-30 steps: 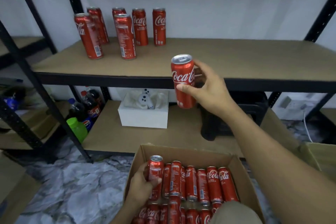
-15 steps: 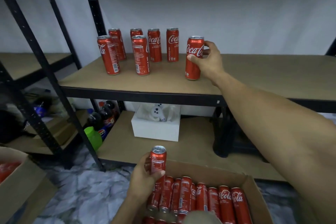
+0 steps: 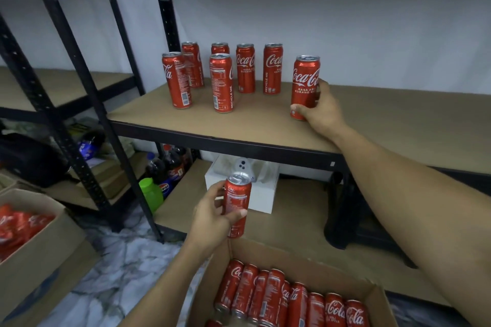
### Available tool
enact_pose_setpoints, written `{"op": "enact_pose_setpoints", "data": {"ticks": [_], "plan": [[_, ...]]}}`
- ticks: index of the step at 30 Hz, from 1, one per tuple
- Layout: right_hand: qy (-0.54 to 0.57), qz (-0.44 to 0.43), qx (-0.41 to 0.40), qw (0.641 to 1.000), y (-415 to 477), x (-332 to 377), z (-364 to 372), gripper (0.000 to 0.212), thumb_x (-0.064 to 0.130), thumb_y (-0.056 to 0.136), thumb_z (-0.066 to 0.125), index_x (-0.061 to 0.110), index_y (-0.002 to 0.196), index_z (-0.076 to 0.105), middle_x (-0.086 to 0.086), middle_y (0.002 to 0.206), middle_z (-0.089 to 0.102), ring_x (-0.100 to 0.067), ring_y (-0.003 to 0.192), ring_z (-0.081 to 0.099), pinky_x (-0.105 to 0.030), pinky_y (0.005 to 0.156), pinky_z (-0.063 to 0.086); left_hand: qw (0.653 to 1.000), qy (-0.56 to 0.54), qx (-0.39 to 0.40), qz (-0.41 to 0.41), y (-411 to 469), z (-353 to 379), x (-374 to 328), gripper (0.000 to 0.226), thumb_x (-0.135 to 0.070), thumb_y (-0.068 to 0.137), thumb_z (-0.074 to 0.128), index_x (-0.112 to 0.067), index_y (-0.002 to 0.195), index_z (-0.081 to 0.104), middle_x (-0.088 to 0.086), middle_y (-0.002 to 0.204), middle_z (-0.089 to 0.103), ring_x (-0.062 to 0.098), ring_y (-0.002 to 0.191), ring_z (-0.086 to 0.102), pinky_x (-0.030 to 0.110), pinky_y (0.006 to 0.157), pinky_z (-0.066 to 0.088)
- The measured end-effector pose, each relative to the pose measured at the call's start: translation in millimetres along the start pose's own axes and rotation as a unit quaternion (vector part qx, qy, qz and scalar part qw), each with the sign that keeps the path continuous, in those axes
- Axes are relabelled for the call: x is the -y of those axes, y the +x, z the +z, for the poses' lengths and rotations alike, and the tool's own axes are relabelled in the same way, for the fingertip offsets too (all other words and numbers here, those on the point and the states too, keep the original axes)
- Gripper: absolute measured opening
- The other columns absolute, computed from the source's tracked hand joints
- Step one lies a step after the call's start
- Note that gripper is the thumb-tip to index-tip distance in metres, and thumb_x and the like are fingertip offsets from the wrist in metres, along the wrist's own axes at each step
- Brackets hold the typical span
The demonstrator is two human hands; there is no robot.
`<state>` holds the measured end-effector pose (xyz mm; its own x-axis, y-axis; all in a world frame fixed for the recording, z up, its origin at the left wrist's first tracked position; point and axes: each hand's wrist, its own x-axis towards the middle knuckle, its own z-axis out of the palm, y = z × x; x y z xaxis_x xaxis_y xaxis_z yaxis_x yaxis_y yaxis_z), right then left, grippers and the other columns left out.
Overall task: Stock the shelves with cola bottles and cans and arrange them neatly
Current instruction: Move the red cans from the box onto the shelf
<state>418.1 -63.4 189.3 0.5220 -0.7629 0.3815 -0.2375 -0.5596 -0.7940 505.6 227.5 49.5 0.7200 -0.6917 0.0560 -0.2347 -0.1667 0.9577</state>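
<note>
**Shelf stocking: early stage**

Six Coca-Cola cans [image 3: 222,83] stand upright at the left rear of the shelf [image 3: 385,119], loosely in two rows. Right hand [image 3: 320,111] grips a seventh can [image 3: 305,82], its base at the board, right of the group and apart from it. Left hand [image 3: 212,218] grips another can [image 3: 237,204] above the cardboard box [image 3: 265,252], which holds a row of cans lying down [image 3: 297,302]. Judgement: most stock remains. Cola bottles [image 3: 174,164] stand on a lower board.
</note>
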Motion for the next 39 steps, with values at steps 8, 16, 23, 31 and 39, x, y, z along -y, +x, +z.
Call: {"op": "enact_pose_setpoints", "data": {"ticks": [8, 16, 23, 31, 39], "plan": [[0.042, 0.007, 0.002, 0.999, 3.3, -4.7, 1.3, 0.074, 0.030, 0.089, 0.076, 0.024, 0.151, 0.035, -0.002, 0.146, 0.053, -0.023, 0.130, 0.054, -0.039, 0.106, 0.044, 0.989, 0.010, -0.064, 0.135, 29.8, -13.8, -127.8, 0.078, -0.033, 0.073, 0.087, -0.034, 0.140, 0.048, -0.016, 0.123, 0.064, 0.002, 0.112, 0.062, 0.031, 0.096, 0.050], [0.034, 0.010, -0.015, 0.999, 9.8, -8.1, 1.2, 0.076, 0.031, 0.086, 0.079, 0.022, 0.149, 0.040, -0.003, 0.143, 0.056, -0.022, 0.127, 0.056, -0.030, 0.096, 0.042, 0.981, 0.019, -0.083, 0.175, 108.1, 1.6, -197.8, 0.083, -0.029, 0.075, 0.087, -0.024, 0.145, 0.043, -0.006, 0.135, 0.060, 0.013, 0.121, 0.059, 0.044, 0.104, 0.049], [0.025, 0.014, -0.033, 0.999, 12.4, -11.5, 3.7, 0.073, 0.029, 0.087, 0.079, 0.020, 0.149, 0.041, -0.005, 0.142, 0.058, -0.024, 0.127, 0.057, -0.037, 0.103, 0.044, 0.985, 0.009, -0.066, 0.160, 171.3, 40.5, -174.3, 0.079, -0.027, 0.076, 0.087, -0.023, 0.142, 0.044, -0.005, 0.131, 0.063, 0.013, 0.118, 0.061, 0.046, 0.105, 0.049], [-0.010, 0.026, -0.039, 0.999, 28.1, -15.6, 7.2, 0.076, 0.029, 0.088, 0.078, 0.019, 0.151, 0.037, -0.006, 0.145, 0.055, -0.027, 0.130, 0.054, -0.041, 0.106, 0.043, 0.976, 0.110, -0.026, 0.186, 178.3, 41.6, -149.9, 0.087, -0.033, 0.081, 0.083, -0.026, 0.152, 0.032, -0.003, 0.145, 0.055, 0.013, 0.130, 0.054, 0.037, 0.110, 0.044], [-0.037, 0.067, -0.004, 0.997, 91.4, -33.3, 11.2, 0.082, 0.027, 0.086, 0.079, 0.021, 0.153, 0.031, -0.008, 0.149, 0.052, -0.029, 0.133, 0.053, -0.044, 0.111, 0.042, 0.852, 0.483, 0.086, 0.185, 159.5, -9.3, -107.1, 0.064, -0.066, 0.099, 0.031, -0.032, 0.153, 0.035, -0.008, 0.162, 0.030, 0.015, 0.150, 0.024, 0.047, 0.122, 0.021]]}}
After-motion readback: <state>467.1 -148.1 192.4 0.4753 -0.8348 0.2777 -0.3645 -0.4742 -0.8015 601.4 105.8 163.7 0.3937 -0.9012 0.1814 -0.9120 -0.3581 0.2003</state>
